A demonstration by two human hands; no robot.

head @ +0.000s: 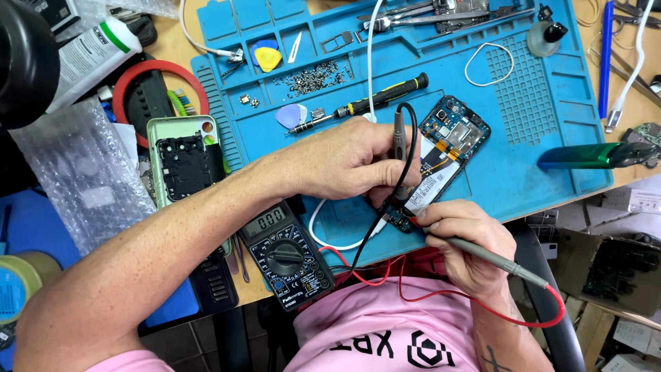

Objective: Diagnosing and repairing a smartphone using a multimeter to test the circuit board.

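Blue mat [537,165] steadies opened phone [447,148]; my left hand [351,162] pinches black probe [399,138], right hand [461,238] grips red probe [482,253], tips seemingly meeting between them.

A wooden bench [169,48] carries a blue mat [544,158]. Cardboard boxes [606,269] sit at the right, tiled floor [186,341] below.

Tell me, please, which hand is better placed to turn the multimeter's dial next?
Probably the left hand. Its forearm passes right beside the multimeter, and it holds only the black probe. The right hand is farther off, pressing the red probe against the opened phone.
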